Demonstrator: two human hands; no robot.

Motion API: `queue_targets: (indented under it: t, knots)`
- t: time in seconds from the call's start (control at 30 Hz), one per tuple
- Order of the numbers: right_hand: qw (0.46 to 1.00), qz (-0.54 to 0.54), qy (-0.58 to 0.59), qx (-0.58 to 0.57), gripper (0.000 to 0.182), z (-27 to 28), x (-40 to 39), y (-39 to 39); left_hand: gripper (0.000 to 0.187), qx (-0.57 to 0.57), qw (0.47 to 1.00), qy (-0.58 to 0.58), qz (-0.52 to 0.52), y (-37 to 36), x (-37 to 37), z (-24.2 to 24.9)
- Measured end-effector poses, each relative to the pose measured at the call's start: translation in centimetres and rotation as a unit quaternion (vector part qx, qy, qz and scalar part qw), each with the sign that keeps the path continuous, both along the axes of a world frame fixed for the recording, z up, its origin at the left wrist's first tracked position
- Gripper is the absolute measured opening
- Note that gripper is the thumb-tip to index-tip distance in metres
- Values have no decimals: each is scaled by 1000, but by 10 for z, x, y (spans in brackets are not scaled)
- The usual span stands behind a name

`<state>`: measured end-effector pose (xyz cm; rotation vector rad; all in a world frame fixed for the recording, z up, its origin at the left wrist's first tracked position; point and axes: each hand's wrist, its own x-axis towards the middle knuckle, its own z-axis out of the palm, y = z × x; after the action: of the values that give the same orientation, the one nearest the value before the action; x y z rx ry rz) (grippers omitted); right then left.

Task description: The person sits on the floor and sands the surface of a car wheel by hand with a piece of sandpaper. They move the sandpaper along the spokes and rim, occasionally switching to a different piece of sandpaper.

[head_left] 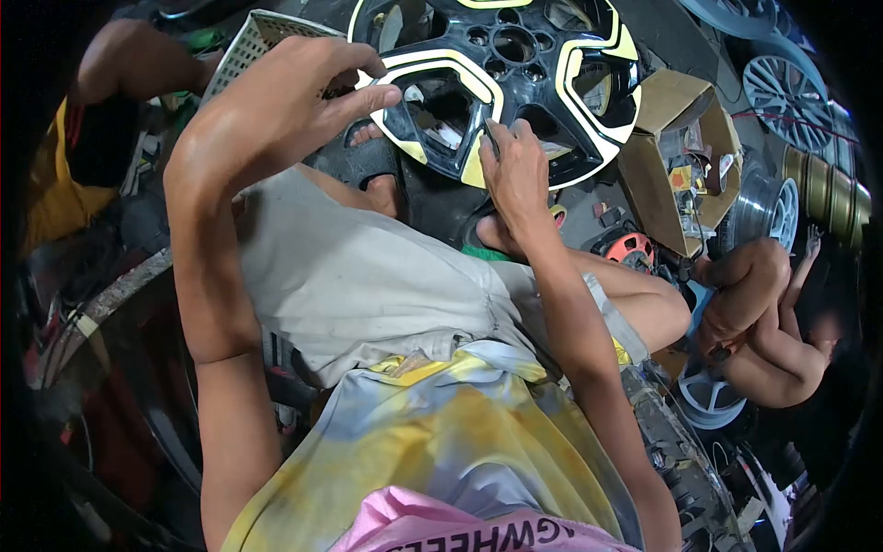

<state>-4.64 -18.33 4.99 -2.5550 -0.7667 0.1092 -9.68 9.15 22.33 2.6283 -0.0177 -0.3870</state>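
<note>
A black wheel rim [529,99] with pale yellow and white bands on its spokes lies at the top centre, in front of my knees. My left hand [317,92] is raised at the rim's left edge, its thumb and fingers apart with nothing between them. Over the lower spoke is my right hand [517,170], its fingers closed round a small dark thing that I cannot make out. Its fingertips are at the yellow band beside the spoke opening.
A cardboard box [651,175] of small packets stands right of the rim. Another person [763,340] sits at the right among more wheels [785,97]. A perforated basket [248,57] is at the upper left, near another person's leg [129,60]. An orange-red reel [631,248] lies below the box.
</note>
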Motion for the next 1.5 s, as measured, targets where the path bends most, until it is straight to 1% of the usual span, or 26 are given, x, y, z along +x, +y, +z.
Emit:
queue_targets:
  t: [0.07, 0.13, 0.2, 0.27, 0.3, 0.4, 0.53, 0.57, 0.63, 0.73, 0.83, 0.87, 0.9, 0.97, 1.03, 1.07, 1.1, 1.13, 1.17, 1.2, 1.23, 1.27, 1.3, 1.33, 1.47, 1.5]
  knots:
    - [1000, -4, -16, 24, 31, -1, 1, 3, 41, 6, 999, -25, -21, 4, -3, -4]
    - [1000, -10, -2, -3, 34, -3, -3, 7, 40, 12, 998, -49, -43, 3, -4, -2]
    - [1000, -5, 7, -28, 36, 0, -9, 7, 42, -9, 1000, -16, -2, -3, -3, 8]
    - [998, -4, 17, -54, 37, 2, -10, 8, 44, 4, 999, -33, 7, -9, -8, 12]
    - [999, -4, 19, -46, 31, 1, -8, 9, 45, 18, 998, -51, 23, -10, -9, 12]
    - [999, -4, 14, -32, 12, -4, 0, 21, 45, 1, 999, -36, 33, -9, -8, 7]
    - [998, -22, 41, -52, 19, 3, -9, 28, 42, 15, 999, -49, 14, -7, -5, 4]
    - [996, -31, 34, -79, 20, 4, -17, 28, 41, 7, 999, -47, 13, -4, -5, 2]
    - [997, -25, 19, -69, 21, 1, -17, 26, 39, -5, 999, -40, 6, -5, -2, 0]
    - [997, -22, 0, -74, 20, -7, 8, 33, 40, -13, 999, -28, -11, -5, 4, 0]
    - [997, 15, -7, -78, 20, 6, 2, 28, 42, -29, 998, -49, -35, -4, -1, -3]
    - [997, 5, -16, -81, 17, 6, -7, 27, 41, -42, 999, -17, -26, -1, 1, -5]
    - [993, 13, -10, -116, 15, 4, -13, 25, 41, -42, 999, -20, -24, -1, 3, -4]
    - [999, -12, 19, -47, 13, 2, -11, 25, 41, 8, 1000, -8, -10, -1, 5, -2]
    - [997, 3, 8, -79, 13, -2, 3, 31, 41, 4, 1000, -4, -20, -4, 4, -5]
    - [996, 12, -36, -82, 13, -7, 4, 30, 41, -8, 1000, 6, -28, -5, 3, -5]
    - [996, 13, -41, -79, 13, -9, 2, 28, 40, -17, 999, 10, -30, -4, 4, -4]
    - [996, 10, -17, -85, 13, -8, -4, 21, 39, -61, 997, 23, -41, -3, 5, -3]
    - [996, 9, 8, -93, 13, -3, -10, 14, 39, -61, 997, 17, -36, 0, 6, -3]
    - [995, 20, 50, -89, 21, 5, -17, 5, 39, -46, 998, 9, -37, 4, 7, -4]
    - [994, 22, 51, -94, 21, 7, -24, -3, 39, -35, 999, 8, -41, 3, 5, -7]
    - [997, 27, 44, -65, 25, 8, -31, -11, 39, -7, 1000, 6, -28, 1, 6, -4]
    - [998, 32, 33, -34, 30, 8, -32, -16, 39, -8, 1000, 5, -30, 1, 6, -5]
    - [998, 40, 32, -47, 36, 8, -32, -21, 39, -18, 999, -3, -30, 1, 6, -5]
    - [998, 51, 14, -31, 34, 13, -38, -27, 39, -40, 999, -8, -36, -1, 2, -4]
    - [999, 39, 23, 3, 32, 4, -39, -23, 39, -36, 999, -15, -37, -3, 2, -5]
